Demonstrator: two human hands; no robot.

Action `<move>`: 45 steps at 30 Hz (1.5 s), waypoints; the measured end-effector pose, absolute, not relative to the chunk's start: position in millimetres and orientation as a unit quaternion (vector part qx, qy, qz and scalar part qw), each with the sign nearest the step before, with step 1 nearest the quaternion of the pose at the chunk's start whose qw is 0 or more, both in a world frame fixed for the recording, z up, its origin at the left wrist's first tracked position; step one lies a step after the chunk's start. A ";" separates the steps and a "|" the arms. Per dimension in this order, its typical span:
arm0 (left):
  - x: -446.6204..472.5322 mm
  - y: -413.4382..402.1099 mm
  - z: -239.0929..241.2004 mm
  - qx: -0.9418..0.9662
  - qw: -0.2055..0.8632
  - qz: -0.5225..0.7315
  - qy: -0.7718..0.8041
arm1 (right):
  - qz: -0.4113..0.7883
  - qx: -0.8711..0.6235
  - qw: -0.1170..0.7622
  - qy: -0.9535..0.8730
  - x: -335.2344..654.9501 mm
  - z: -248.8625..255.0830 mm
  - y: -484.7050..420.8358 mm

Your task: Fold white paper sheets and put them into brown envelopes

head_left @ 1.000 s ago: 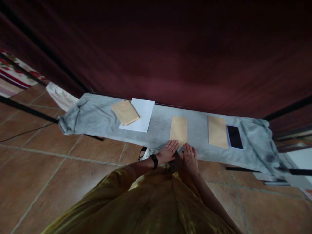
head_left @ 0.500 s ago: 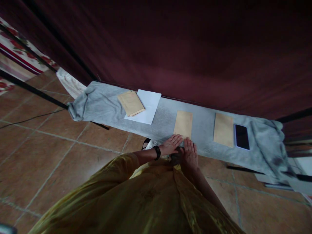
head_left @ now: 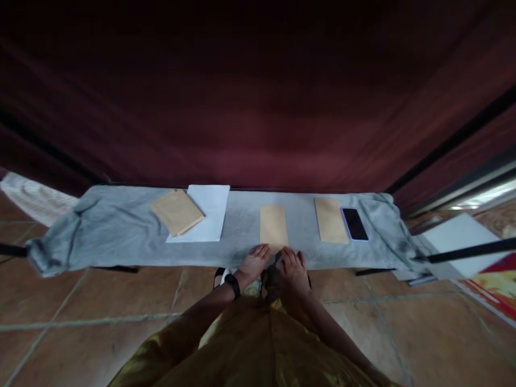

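A small brown paper envelope lies flat on the grey cloth, its near end at the cloth's front edge. My left hand, a dark band on its wrist, rests its outstretched fingers on the near left corner. At the near right corner lie the fingers of my right hand, slightly apart. Both palms face down, and my thumbs are hard to make out. Farther right is another brown paper piece, beside a phone with a dark screen.
Grey cloth covers a long narrow bench. On its left, a brown paper stack partly overlaps white paper sheets. A dark red curtain hangs behind. Black metal bars flank the bench, and tiled floor lies below.
My view has turned, so the bench now looks level and lies farther left. My hands remain at the envelope's near end, with the left hand drawn toward its left corner.
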State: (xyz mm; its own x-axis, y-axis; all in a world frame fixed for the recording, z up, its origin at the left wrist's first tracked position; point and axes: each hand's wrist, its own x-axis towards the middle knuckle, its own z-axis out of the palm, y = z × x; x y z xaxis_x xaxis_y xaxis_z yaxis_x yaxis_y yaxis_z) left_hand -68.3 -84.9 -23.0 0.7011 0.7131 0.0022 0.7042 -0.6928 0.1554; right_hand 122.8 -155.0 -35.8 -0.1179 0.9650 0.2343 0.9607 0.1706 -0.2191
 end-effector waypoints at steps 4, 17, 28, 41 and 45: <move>-62.1 -74.9 -17.5 0.928 0.040 -0.009 0.371 | 0.024 -0.657 0.172 -0.733 122.0 -30.6 -147.7; -43.9 -75.1 14.4 0.925 -0.023 -0.059 0.374 | 0.050 -0.646 0.113 -0.753 111.2 -14.4 -125.1; -64.7 -59.1 65.8 0.783 0.121 0.333 0.511 | 0.165 -0.694 0.366 -0.598 128.4 47.4 -97.0; 2.8 -93.4 32.0 0.305 0.730 0.421 0.444 | 0.532 -0.539 0.620 -0.206 89.0 12.8 -115.6; -7.3 -83.5 20.2 0.334 0.711 0.372 0.495 | 0.524 -0.594 0.563 -0.237 107.6 -4.9 -115.9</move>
State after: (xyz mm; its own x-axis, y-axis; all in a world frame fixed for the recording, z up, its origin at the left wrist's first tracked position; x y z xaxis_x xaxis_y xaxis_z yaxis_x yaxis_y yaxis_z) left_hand -7.3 -83.5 20.2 0.2328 0.8591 -0.4558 -0.1985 0.5008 0.8425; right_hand 107.6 -115.9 -4.9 0.3392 0.8710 -0.3553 -0.3077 -0.2542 -0.9169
